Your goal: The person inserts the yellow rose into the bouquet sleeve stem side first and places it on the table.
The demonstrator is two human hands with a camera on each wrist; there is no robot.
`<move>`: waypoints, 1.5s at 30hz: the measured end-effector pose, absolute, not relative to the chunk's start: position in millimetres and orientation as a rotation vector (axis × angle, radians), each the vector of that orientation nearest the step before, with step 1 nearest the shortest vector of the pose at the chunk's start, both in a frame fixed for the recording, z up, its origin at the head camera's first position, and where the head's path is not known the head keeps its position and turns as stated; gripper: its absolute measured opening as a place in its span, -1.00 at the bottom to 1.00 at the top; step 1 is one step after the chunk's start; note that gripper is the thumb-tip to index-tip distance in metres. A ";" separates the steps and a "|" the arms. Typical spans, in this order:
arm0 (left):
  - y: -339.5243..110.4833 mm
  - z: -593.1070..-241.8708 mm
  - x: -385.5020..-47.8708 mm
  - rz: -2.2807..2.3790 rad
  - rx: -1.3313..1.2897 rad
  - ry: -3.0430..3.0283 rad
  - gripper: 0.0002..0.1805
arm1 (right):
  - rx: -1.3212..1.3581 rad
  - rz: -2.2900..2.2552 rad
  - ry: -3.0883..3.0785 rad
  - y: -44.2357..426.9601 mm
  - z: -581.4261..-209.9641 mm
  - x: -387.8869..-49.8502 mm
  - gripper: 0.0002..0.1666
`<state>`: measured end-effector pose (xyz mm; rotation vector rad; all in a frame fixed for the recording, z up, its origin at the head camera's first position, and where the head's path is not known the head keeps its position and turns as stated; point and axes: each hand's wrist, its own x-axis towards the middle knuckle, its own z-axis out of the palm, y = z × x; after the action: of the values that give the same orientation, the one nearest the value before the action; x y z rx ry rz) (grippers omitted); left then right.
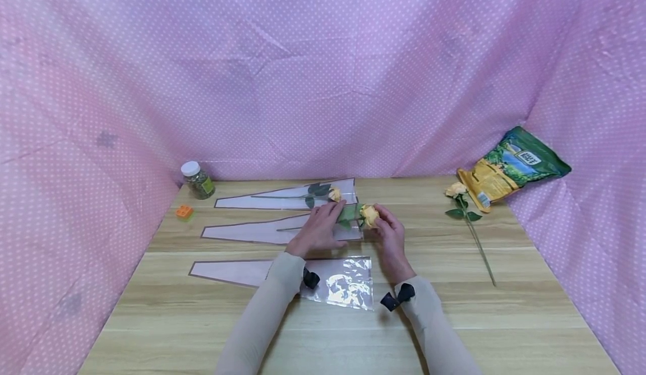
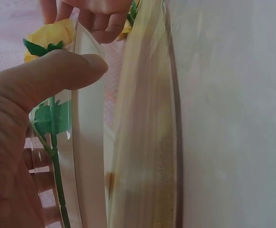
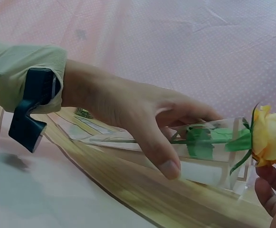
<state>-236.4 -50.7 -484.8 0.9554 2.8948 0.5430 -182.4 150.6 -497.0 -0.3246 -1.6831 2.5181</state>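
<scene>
My left hand (image 1: 319, 230) holds a clear tapered sleeve (image 1: 247, 231) with a yellow rose inside; in the left wrist view its thumb crosses the sleeve's front and fingers show behind the film. The green stem (image 2: 58, 183) and leaves (image 3: 202, 141) lie within the sleeve, while the yellow bloom (image 3: 269, 137) is at its wide mouth. My right hand (image 1: 392, 243) grips that bloom (image 1: 370, 216) between thumb and fingers, partly cut off in the right wrist view. Behind, another sleeve (image 1: 237, 202) holds a pale yellow rose (image 1: 335, 194). A flat sleeve (image 1: 348, 285) lies nearer, partly under my left forearm.
A loose rose (image 1: 473, 232) lies on the right of the wooden table (image 1: 333, 347), beside a green and yellow bag (image 1: 510, 165). At the back left stand a white-capped jar (image 1: 199, 181) and an orange and green block (image 1: 184, 212). Pink dotted cloth (image 1: 313, 72) surrounds the back.
</scene>
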 end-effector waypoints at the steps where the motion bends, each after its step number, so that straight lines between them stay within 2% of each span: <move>1: -50.6 -484.6 -236.3 0.542 0.955 2.894 0.22 | -0.321 2.519 -1.687 151.3 -496.8 -182.9 -0.51; 18: -48.0 -481.1 -234.0 0.581 0.938 2.880 0.18 | -0.195 2.399 -1.778 154.4 -495.1 -188.6 -0.46; 28: -50.2 -481.7 -232.4 0.667 0.915 2.828 0.33 | -0.144 2.379 -1.794 156.5 -496.0 -190.8 -0.47; 36: -50.0 -481.7 -232.0 0.565 0.943 2.856 0.38 | -0.163 2.403 -1.739 155.7 -493.8 -191.4 -0.55; 45: -49.7 -480.4 -231.6 0.561 0.948 2.871 0.31 | -0.143 2.408 -1.746 156.5 -497.3 -192.4 -0.61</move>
<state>-231.6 -49.7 -480.4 0.9482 2.8712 0.5606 -192.4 156.5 -497.3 -0.1429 -1.7459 2.4076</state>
